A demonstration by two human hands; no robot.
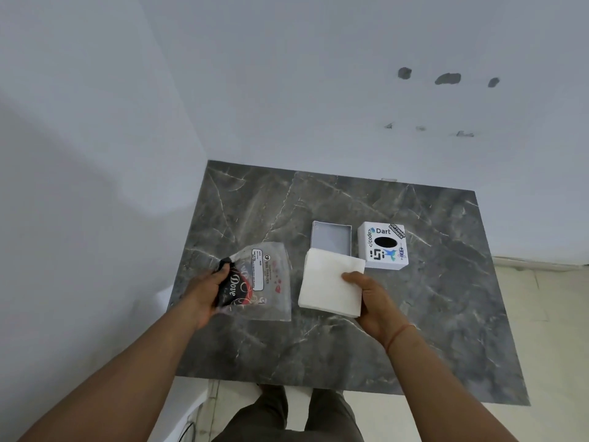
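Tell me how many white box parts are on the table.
2. The open tray lies just beyond the tissue stack in the right hand; the stickered cover with the oval hole stands right of the tray. Nothing seems hidden.

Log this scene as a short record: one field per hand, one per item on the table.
left hand: grips one end of the plastic wrapper, clear with print
right hand: holds the tissue stack, thumb on top
open tray: white, on the table just beyond the tissues, nothing visible inside
stickered box: white, dark oval hole on top, right of the tray
table: grey marble pattern, against a white wall
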